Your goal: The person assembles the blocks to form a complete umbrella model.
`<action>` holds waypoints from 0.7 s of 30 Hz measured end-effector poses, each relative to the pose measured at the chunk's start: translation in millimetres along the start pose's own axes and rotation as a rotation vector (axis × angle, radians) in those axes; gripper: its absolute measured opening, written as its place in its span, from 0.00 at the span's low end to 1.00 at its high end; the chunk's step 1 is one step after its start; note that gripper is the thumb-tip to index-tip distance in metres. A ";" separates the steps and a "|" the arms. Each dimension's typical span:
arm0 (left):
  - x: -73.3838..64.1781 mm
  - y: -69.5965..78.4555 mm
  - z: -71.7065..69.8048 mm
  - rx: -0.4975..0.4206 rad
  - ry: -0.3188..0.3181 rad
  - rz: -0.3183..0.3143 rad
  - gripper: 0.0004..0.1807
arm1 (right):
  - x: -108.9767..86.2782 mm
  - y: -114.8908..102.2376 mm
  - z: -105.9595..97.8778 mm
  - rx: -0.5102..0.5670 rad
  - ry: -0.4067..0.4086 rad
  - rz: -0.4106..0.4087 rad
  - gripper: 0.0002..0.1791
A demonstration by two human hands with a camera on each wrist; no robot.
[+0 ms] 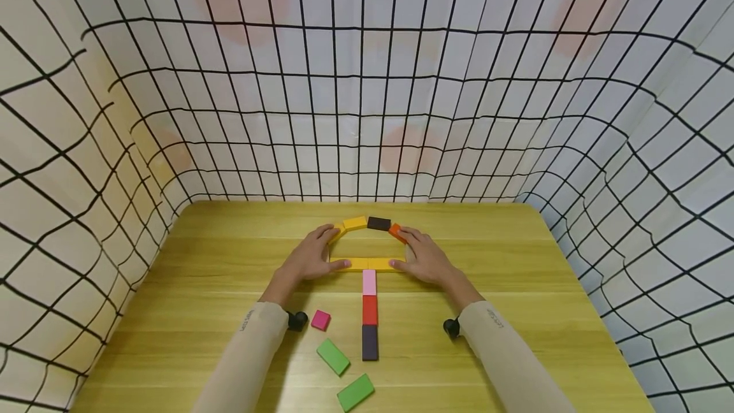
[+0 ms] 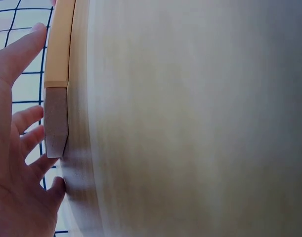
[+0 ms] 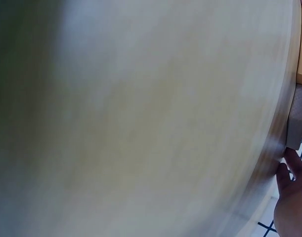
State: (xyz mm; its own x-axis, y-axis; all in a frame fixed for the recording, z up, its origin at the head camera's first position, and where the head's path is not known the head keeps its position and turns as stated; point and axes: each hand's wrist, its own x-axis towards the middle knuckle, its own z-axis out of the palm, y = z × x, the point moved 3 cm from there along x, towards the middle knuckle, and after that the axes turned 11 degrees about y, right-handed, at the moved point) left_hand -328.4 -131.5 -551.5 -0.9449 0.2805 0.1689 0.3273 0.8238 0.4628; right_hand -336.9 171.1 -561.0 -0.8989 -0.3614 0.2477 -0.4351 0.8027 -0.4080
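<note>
Wooden blocks form an arch: yellow blocks (image 1: 355, 223) on the left, a black block (image 1: 379, 224) at the top and an orange-red block (image 1: 397, 232) on the right. Two yellow blocks (image 1: 378, 264) make a straight bar under it. My left hand (image 1: 309, 255) spans the left side, thumb by the bar and fingertips at the arch's lower yellow block. Mirroring it, my right hand (image 1: 429, 259) has its thumb by the bar's right end and fingers against the orange-red block. Both hands' fingers are spread. A grey-brown block (image 2: 56, 121) adjoins the yellow bar in the left wrist view.
Below the bar runs a column of a pink block (image 1: 369, 282), a red block (image 1: 369, 310) and a dark block (image 1: 369, 343). A magenta cube (image 1: 321, 320) and two green blocks (image 1: 333, 357) lie loose to its left. Black wire grid (image 1: 361, 113) surrounds the wooden table (image 1: 487, 247).
</note>
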 end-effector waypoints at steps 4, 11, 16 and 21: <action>0.3 -2.2 1.9 -0.001 -0.005 -0.014 0.54 | -0.8 0.6 0.9 0.019 0.013 -0.010 0.50; 0.7 -3.2 2.6 -0.013 -0.005 -0.019 0.54 | -2.6 2.7 1.6 0.026 0.020 -0.014 0.50; -0.8 -3.9 1.9 -0.054 0.004 -0.030 0.55 | -1.2 2.2 0.2 0.016 0.002 -0.001 0.50; -1.6 -5.9 1.8 -0.066 0.002 -0.048 0.56 | -0.1 2.9 0.0 0.017 -0.016 0.015 0.52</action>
State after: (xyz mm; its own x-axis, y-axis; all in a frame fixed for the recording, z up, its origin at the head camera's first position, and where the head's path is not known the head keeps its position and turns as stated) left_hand -328.8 -136.0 -556.0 -0.9595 0.2404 0.1466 0.2814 0.8018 0.5271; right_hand -338.1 173.5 -562.2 -0.9060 -0.3568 0.2276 -0.4222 0.8001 -0.4261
